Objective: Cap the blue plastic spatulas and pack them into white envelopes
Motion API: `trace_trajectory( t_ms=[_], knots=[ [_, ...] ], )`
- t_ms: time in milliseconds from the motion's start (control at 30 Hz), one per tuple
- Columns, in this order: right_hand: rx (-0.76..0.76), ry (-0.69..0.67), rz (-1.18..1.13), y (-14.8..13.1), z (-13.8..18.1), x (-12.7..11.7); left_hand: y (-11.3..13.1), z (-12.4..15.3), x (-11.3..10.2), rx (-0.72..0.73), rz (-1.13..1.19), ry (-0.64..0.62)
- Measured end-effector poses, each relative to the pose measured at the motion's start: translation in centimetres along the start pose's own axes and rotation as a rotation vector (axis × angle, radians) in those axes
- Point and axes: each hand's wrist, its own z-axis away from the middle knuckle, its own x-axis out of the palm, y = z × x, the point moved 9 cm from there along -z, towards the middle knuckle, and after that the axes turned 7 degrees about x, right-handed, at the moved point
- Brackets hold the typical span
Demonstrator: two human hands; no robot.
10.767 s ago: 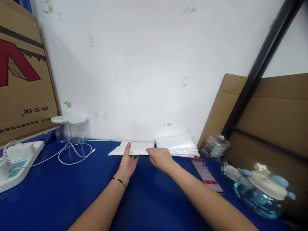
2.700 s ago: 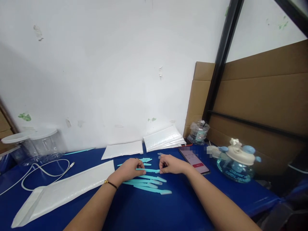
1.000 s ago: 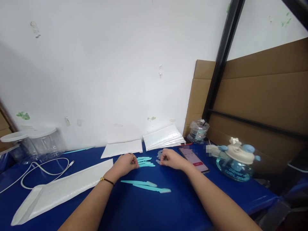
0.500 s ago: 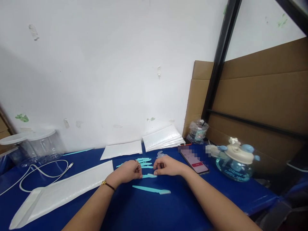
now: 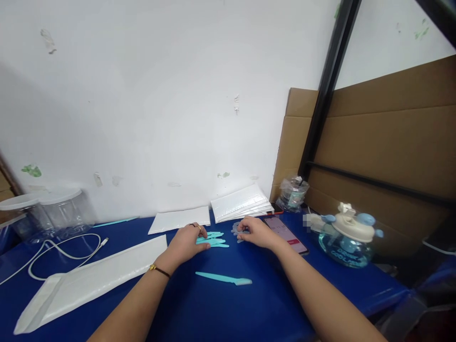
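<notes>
Turquoise eyebrow razors [image 5: 215, 241] lie in a small pile on the blue table. My left hand [image 5: 188, 243] is over the pile's left end, thumb and forefinger apart, and it hides part of the handles. My right hand [image 5: 257, 232] is at a small heap of clear plastic blade caps [image 5: 235, 229], its bent fingers and thumb apart at the tips. Whether a cap lies under those fingertips is hard to see. Closer to me, a single eyebrow razor [image 5: 223, 278] lies by itself, its pale blade end to the right.
White bubble mailers [image 5: 242, 203] lean by the wall, and a long one [image 5: 103, 280] lies left beside a white cable [image 5: 71, 259]. A phone [image 5: 285, 232] and a water bottle [image 5: 351, 237] are on the right. Clear lidded jars [image 5: 66, 216] stand far left.
My left hand has moved up to the pile, and the razor it held no longer shows apart from the others. My right hand has moved away from that razor to the caps.
</notes>
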Motion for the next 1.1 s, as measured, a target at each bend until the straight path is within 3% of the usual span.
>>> trace_trajectory(
  t_ms=[167, 233, 300, 433, 733, 867, 1000, 1100],
  knots=[
    [-0.047, -0.351, -0.080, -2.8, 1.8, 2.2, 4.2, 1.6, 4.2, 0.154, 0.180, -0.403],
    [-0.034, -0.451, -0.102, -3.0, 2.4, 3.0, 4.5, 2.0, 5.3, 0.142, 0.208, -0.482],
    [-0.015, -0.526, -0.135, -2.9, 2.7, 3.6, 4.2, 1.9, 5.5, 0.116, 0.206, -0.472],
    [0.070, -0.632, -0.201, -1.9, 3.0, 4.9, 3.2, 0.9, 3.8, 0.089, 0.143, -0.292],
    [0.101, -0.431, -0.351, -1.5, 1.5, 2.5, 0.6, 0.3, 3.6, -0.025, 0.346, -0.215],
    [0.143, -0.201, -0.415, 0.7, 0.3, 0.0, -0.7, -0.1, 2.6, -0.046, 0.292, -0.101],
    [0.177, 0.047, -0.512, 2.1, -0.3, -2.1, -0.2, -0.3, 1.7, -0.005, 0.266, -0.073],
    [0.204, 0.099, -0.610, 2.1, -0.2, -2.2, 0.7, -0.2, 1.2, 0.034, 0.267, -0.070]
  ],
)
